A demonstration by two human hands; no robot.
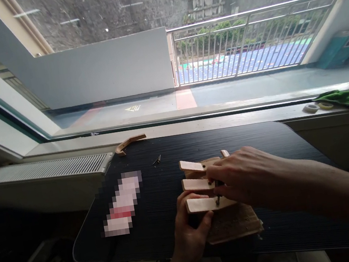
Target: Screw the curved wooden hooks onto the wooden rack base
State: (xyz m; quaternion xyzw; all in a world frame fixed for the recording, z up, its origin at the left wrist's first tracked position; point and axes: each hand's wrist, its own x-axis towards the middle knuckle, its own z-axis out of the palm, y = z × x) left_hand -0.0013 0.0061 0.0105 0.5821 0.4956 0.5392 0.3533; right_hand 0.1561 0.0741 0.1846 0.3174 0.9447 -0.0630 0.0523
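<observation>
Three pale wooden strips lie side by side across a rough wooden board [234, 225] on the table. My left hand [189, 229] is closed round the nearest strip [200, 204], thumb in front and fingers behind. My right hand [238, 176] reaches in from the right, fingers pinched on a small dark metal piece [217, 200], which meets the nearest strip; its kind is hard to make out. The middle strip [197, 184] and the far strip [192, 165] each show a dark hole or screw head near my right fingers, and my right hand hides their right ends.
A bent wooden piece [130, 142] lies at the black table's [156, 186] back left edge. Several screws [158, 159] lie nearer. A blurred pale-and-red item [123, 204] is at left. Tape rolls [311, 108] and a green cloth [342, 98] sit on the windowsill.
</observation>
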